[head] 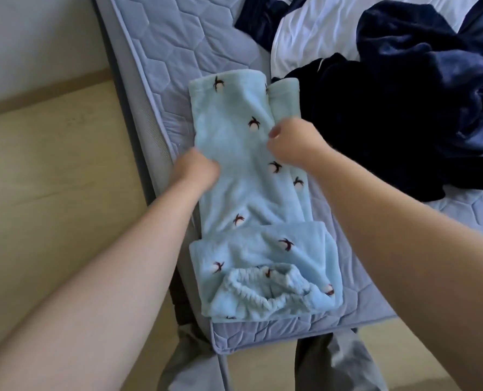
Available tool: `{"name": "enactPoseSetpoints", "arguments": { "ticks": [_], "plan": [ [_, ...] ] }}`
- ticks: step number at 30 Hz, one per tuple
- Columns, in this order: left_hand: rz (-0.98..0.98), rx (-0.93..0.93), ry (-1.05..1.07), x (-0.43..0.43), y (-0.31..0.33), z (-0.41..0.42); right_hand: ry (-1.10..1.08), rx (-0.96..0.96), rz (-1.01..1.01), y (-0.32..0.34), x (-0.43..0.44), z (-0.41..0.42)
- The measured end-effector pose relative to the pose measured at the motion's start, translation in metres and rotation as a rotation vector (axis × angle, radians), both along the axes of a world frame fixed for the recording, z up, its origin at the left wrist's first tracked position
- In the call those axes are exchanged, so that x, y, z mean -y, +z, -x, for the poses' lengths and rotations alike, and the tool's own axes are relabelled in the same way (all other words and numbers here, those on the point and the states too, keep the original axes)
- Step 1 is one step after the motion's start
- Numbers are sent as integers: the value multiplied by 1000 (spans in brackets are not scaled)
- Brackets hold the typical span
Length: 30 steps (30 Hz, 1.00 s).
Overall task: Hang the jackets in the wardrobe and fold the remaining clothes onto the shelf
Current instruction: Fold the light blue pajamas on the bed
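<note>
Pale blue fleece trousers (243,193) with small dark motifs lie lengthwise on the bed (161,52), along the edge on the person's left. The elastic waistband is at the near corner and the legs stretch away. A person leans over them with bare forearms. The left grip (199,170) is curled into the fabric at the trousers' left side, midway along. The right grip (294,142) pinches the fabric where the two legs meet. A heap of dark navy clothes (404,122) sits just beside them, touching the far cuff. White bedding (313,32) lies beyond.
</note>
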<state>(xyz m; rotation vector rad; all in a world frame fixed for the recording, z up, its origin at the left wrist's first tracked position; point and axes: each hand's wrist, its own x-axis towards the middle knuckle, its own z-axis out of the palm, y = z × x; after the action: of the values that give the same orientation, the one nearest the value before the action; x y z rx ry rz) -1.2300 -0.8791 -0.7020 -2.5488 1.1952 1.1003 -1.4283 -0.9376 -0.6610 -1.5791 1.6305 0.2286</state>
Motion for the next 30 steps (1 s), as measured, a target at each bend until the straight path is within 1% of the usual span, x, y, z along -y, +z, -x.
{"name": "enactPoseSetpoints", "arguments": {
  "ticks": [1, 2, 5, 6, 8, 9, 11, 15, 16, 17, 18, 20, 21, 22, 25, 27, 28, 30],
  "plan": [
    [88, -5, 72, 18, -6, -6, -146, 50, 82, -10, 17, -6],
    [138, -16, 135, 34, -12, -10, -242, 101, 114, -21, 30, -13],
    [178, -81, 262, 72, -32, -16, -359, 210, 77, -52, 55, -34],
    [188, -114, 296, 81, -36, -18, -428, 245, 60, -60, 62, -40],
    [240, -224, 381, 95, -40, -22, -579, 283, 70, -70, 75, -46],
    [268, -322, 439, 99, -39, -23, -626, 296, 59, -70, 79, -48],
    [289, -533, 528, 104, -36, -24, -656, 357, 63, -66, 83, -45],
    [171, -757, 658, 102, -25, -24, -677, 347, 325, -46, 64, -27],
    [143, -792, 668, 100, -24, -21, -703, 338, 363, -42, 59, -21],
    [130, -786, 632, 98, -25, -18, -720, 324, 376, -40, 55, -15],
    [133, -736, 545, 96, -27, -13, -725, 305, 367, -39, 53, -9],
    [158, -571, 293, 98, -31, -5, -660, 242, 311, -44, 55, 4],
    [168, -504, 207, 100, -31, -3, -577, 195, 286, -47, 57, 9],
    [173, -481, 173, 104, -32, -2, -462, 139, 271, -49, 60, 13],
    [240, -579, 216, 117, -34, 0, -126, -18, 306, -56, 69, 17],
    [325, -620, 158, 124, -33, 1, 4, -51, 311, -56, 76, 17],
    [351, -614, 70, 127, -31, 2, 53, -49, 288, -56, 80, 17],
    [345, -547, -207, 132, -29, 0, 132, -32, 291, -54, 83, 20]
  ]
}}
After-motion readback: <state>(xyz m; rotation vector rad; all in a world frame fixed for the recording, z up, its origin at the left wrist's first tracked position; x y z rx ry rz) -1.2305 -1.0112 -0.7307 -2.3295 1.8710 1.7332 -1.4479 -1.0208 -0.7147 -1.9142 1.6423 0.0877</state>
